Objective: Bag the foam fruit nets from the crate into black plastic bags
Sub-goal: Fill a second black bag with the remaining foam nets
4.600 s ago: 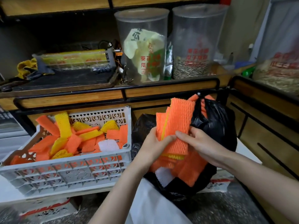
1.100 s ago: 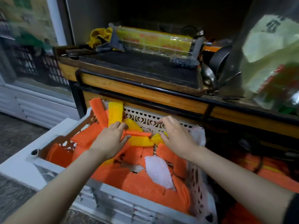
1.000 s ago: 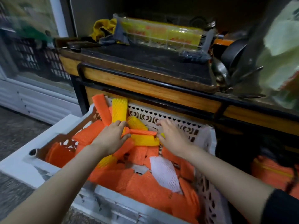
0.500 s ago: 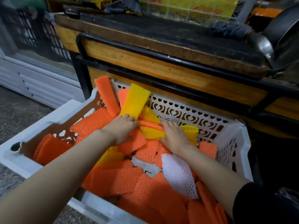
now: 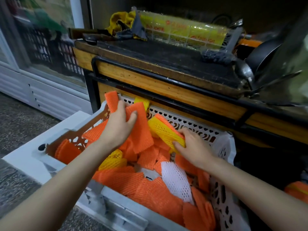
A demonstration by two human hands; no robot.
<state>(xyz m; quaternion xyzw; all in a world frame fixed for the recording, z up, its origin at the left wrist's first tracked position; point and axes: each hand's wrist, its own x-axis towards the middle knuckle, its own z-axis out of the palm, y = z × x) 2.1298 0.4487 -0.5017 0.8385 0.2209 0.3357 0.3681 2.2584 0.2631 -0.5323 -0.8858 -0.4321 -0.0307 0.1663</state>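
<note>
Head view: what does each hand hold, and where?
Left hand grips a flat orange foam net near its top; right hand grips a yellow foam net bundle by its lower right end.

So all that shows of the person is two bare arms, the left forearm (image 5: 66, 180) and right forearm (image 5: 250, 185), slim and smooth right to the frame edge, ending in a left hand (image 5: 119, 125) and right hand (image 5: 193, 147) with short, plain, neatly trimmed nails.
</note>
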